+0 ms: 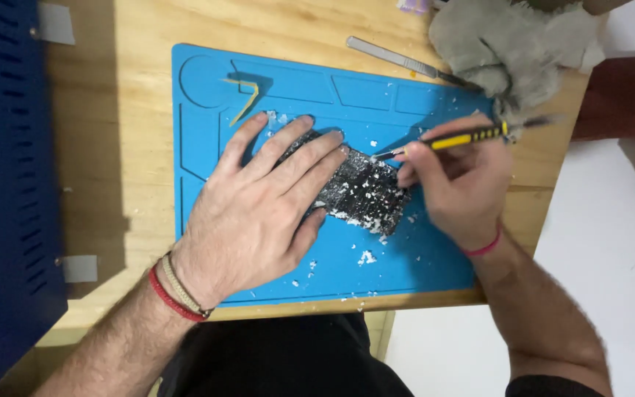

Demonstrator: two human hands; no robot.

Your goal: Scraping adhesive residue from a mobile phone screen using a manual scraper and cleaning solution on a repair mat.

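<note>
The dark flat panel (361, 192), speckled all over with white residue, lay near the middle of the blue work mat (420, 257), set at a slant. Your left hand (259, 209) was spread flat over its left half, fingers released and extended rather than curled, pressing down, apparently so the panel could not slide while you worked its free end. Your right hand (461, 180) was clenched in a pen-style grip around the yellow-and-black hand tool (472, 136), whose thin tip met the panel's upper right edge; holding it low and at a shallow angle looked suited to scraping rather than stabbing. White flakes (365, 257) were scattered on the mat just below and beside the panel, which fits that reading. A thin yellow pick (248, 99) sat in one of the mat's upper-left compartments, apart from your fingers. Beyond the mat's top edge a metal spatula-like blade (398, 57) rested on the wooden table (134, 147), its far end tucked under a crumpled grey cloth (512, 48). A blue perforated case (9, 184) stood along the table's left side.
</note>
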